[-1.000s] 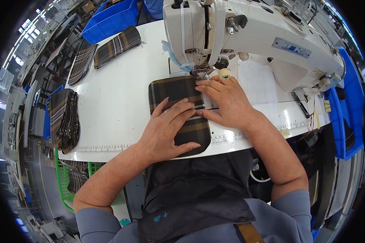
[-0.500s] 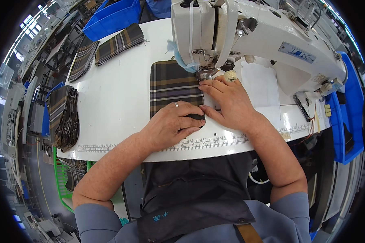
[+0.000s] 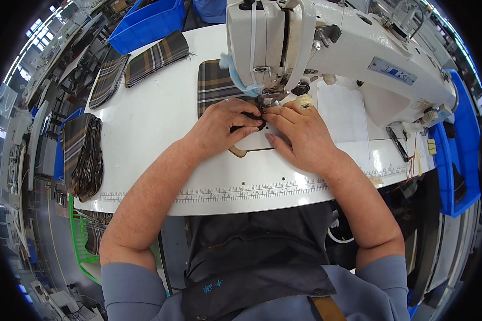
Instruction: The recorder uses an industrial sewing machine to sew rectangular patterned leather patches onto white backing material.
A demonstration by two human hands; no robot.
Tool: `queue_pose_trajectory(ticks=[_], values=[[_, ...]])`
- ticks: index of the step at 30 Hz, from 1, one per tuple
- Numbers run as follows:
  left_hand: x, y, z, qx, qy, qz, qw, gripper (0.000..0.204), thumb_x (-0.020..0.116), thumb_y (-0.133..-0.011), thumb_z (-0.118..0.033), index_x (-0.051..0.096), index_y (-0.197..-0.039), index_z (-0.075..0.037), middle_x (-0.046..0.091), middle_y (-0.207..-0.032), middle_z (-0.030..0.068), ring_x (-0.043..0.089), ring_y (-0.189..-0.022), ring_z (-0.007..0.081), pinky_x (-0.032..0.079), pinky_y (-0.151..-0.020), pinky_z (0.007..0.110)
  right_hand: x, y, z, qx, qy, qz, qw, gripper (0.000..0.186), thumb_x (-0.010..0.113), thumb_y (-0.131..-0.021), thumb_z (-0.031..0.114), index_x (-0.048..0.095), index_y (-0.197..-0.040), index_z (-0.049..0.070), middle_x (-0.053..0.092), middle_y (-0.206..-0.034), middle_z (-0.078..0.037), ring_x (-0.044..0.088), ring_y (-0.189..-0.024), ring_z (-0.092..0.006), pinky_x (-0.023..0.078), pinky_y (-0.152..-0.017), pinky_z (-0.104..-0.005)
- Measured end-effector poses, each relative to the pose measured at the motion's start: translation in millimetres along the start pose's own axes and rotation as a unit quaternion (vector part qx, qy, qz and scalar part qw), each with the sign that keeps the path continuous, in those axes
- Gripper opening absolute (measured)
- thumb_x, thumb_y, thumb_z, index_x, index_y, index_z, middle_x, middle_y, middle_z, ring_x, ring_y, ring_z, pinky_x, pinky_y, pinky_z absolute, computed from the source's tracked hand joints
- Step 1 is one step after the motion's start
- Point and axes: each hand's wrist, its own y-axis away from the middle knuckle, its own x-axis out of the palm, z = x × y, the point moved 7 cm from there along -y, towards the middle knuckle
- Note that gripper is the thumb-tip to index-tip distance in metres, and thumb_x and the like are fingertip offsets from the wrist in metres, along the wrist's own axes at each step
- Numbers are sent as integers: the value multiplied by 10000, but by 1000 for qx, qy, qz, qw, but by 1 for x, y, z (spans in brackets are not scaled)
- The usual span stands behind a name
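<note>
Plaid cloth [image 3: 214, 79] lies left of the presser foot [image 3: 262, 102], near end seemingly pinched by left hand [image 3: 221, 122]; right hand [image 3: 301, 128] flat, fingers extended

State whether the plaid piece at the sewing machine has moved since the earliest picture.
Yes: the plaid piece has moved forward, off the ruler strip it partly covered then.

The plaid piece [image 3: 211, 80] has slid farther from the person, under the sewing machine's head [image 3: 251, 43]. The left hand [image 3: 222, 125] has followed it up, baring bench [image 3: 235, 171] where it rested.
</note>
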Motion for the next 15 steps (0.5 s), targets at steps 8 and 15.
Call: queue_pose_trajectory(ticks=[8, 15], values=[[-5, -9, 10, -13, -84, -7, 996, 232, 758, -849, -133, 784, -1073, -77, 724, -1128, 92, 674, -1041, 281, 547, -919, 380, -1, 1, 2, 1, 21, -2, 1000, 363, 663, -895, 274, 686, -1174, 42, 664, -1198, -65, 572, -1050, -259, 428, -904, -396], [0, -2, -10, -4, -101, 2, 995, 295, 726, -865, -119, 725, -1139, -11, 654, -1172, 118, 643, -1071, 306, 520, -936, 407, -3, 2, 0, 12, 15, -5, 1000, 343, 676, -880, 267, 679, -1141, 44, 666, -1186, -65, 577, -1068, -262, 430, -904, -398]])
